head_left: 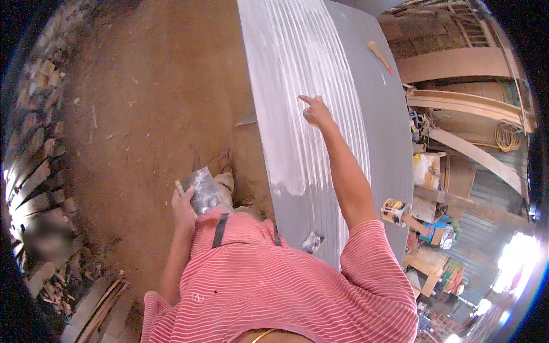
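Note:
In my left hand [183,209] is a thin grey plate [207,188] smeared with white, held low at my left side in front of my leg. A short pale stick-like piece [179,186] shows at the same fingers; I cannot tell whether it is part of the plate. My right arm reaches over a long grey panel [384,131] with white streaks and long parallel grooves. Above these grooves my right hand [316,111] has its index finger stretched out and the others partly curled, with nothing visible held. Whether the fingertip touches the surface cannot be told.
A brush [380,56] with a red-tipped handle lies on the panel's far right. Closer to me is another smeared grey plate [312,242]. An open paint bucket [396,211] stands by the right edge. Curved boards [457,64] are beyond; stacked wood [40,143] lines the left.

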The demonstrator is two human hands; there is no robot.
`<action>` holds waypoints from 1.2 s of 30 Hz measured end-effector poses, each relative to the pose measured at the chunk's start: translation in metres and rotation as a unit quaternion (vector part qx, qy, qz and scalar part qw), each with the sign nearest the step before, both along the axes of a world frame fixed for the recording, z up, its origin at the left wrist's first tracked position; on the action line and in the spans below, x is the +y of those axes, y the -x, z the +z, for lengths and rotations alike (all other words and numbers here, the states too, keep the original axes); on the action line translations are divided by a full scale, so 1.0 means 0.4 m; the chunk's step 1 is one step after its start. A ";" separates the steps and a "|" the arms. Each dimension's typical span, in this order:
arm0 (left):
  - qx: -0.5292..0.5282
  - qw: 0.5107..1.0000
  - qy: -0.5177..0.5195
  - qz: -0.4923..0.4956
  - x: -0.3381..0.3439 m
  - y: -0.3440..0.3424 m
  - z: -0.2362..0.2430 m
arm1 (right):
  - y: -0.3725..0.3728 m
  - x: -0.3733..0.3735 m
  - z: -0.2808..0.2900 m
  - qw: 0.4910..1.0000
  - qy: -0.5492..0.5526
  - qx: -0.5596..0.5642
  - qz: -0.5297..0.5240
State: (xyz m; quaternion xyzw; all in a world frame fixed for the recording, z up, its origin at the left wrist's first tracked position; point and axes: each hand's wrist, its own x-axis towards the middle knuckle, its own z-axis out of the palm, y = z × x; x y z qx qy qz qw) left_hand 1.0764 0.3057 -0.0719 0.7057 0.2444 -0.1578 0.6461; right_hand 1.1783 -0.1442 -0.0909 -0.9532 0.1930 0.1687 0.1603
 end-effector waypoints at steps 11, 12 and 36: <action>0.047 0.999 -0.005 0.008 -0.005 -0.058 0.056 | -0.058 -0.021 -0.045 0.999 0.019 -0.002 0.039; 0.066 0.997 -0.035 -0.006 -0.009 -0.062 0.063 | -0.056 -0.005 -0.027 0.999 0.020 0.008 0.036; 0.027 0.999 0.027 0.026 -0.003 -0.056 0.038 | -0.037 0.058 0.011 0.994 0.060 0.077 0.052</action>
